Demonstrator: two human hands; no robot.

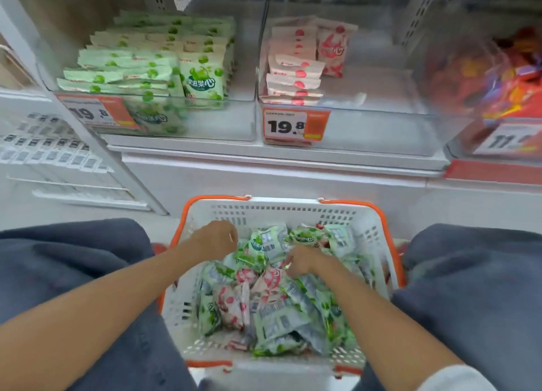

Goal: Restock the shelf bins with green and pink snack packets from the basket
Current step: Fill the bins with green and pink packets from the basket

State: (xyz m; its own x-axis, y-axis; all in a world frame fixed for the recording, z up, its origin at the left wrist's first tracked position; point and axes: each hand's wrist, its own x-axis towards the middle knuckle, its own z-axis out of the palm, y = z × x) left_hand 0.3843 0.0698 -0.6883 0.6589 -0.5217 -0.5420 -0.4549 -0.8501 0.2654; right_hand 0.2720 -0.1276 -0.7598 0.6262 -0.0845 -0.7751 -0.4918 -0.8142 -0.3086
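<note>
On the white metal shelf (264, 153), the clear plastic left bin (228, 123) was seen well stocked with green packs (140, 68). The clear plastic middle bin (381, 132) was only part-filled, with pink packs (293, 73) stacked at its left. The white slatted plastic basket with orange handles (264, 211) was set between the knees, presumably for easy reach. The green and pink foil snack packets (281, 317) were heaped in it. The right hand (305, 261) was curled into the heap, apparently pinching a packet. The left hand (217, 238) was turned downward, so its fingers could not be judged.

White metal shelving (281, 162) with perforated uprights (418, 15), pale floor (73, 214) below.
</note>
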